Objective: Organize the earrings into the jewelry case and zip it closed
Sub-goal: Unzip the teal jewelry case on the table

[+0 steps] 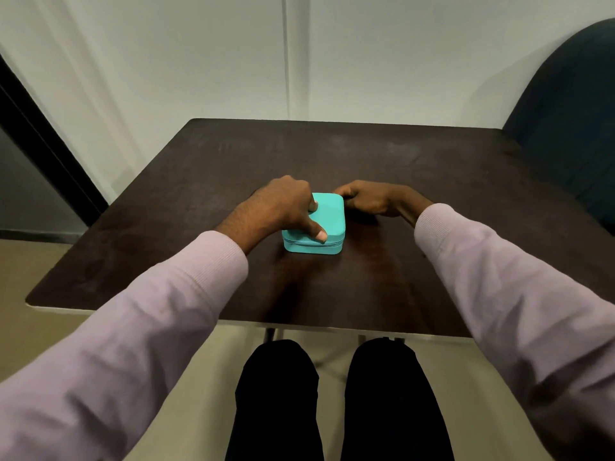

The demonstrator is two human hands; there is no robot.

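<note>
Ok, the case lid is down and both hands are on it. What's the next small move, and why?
Probably draw the zipper on along the case's edge. The left hand holds the teal jewelry case down on the table, thumb at the front seam, while the right hand has curled fingers at the far right corner, seemingly pinching the pull, which is hidden. No loose earrings show.

Soft even indoor light, faint tabletop sheen, wide-angle edge distortion
</note>
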